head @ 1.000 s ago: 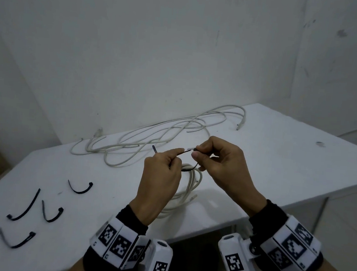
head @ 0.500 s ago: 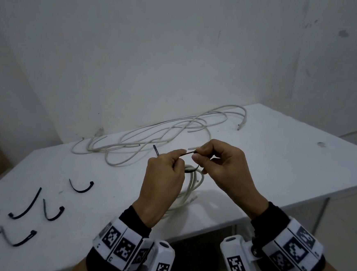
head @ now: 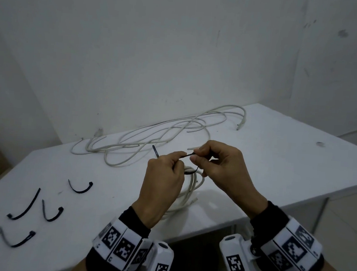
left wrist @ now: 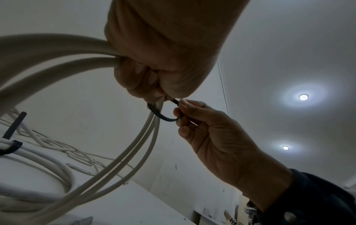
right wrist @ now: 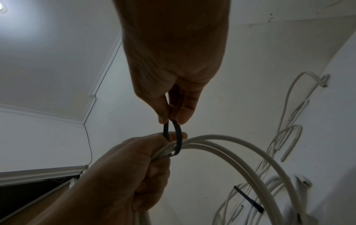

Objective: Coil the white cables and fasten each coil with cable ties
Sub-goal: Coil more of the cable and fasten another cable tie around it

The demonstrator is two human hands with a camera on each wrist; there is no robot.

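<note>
Black cable tie [head: 187,155] slightly tighter round coil [head: 193,179], hands [head: 163,174] barely shifted

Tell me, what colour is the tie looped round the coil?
Black; the cable tie shows best in the right wrist view.

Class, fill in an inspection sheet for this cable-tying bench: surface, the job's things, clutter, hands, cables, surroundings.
Surface: white table, small dark mark near its right side.
Job's things: coil held above the near edge; black tie looped round its strands.
Clutter: five spare ties lying at the table's left.
Hands: left hand grips the coil and the tie; right hand pinches the tie's loop.
Cables: loose white cables sprawled along the far edge.
Surroundings: bare white wall; two ceiling lights.
</note>
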